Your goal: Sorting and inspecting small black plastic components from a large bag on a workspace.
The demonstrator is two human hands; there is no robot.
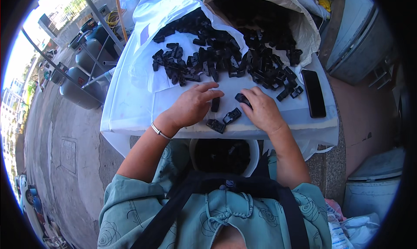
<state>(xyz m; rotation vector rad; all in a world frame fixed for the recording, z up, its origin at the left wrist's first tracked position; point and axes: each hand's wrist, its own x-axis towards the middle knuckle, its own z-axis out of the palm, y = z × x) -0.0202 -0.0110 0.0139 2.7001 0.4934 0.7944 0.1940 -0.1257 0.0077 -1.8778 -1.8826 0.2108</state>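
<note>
Small black plastic parts, shaped like blocky clips or housings, lie over a white-covered table. My right hand (263,111) is closed, pinching one black plastic part (243,100) between thumb and fingers. To its left, my left hand (193,102) has its fingers stretched out and apart, with nothing visible in it. Just beside those fingertips lies another black part (215,104); whether they touch it I cannot tell. Between the hands and the table's front edge rest two more, a boxy part (232,115) and a flatter one (215,126).
A heap of black parts (213,58) spills from a white sack (150,29) and a beige sack (309,31) at the back. On the right lies a black phone (313,94). Below the table edge, a white bucket (255,157) contains dark parts. Grey tanks (78,92) stand at left.
</note>
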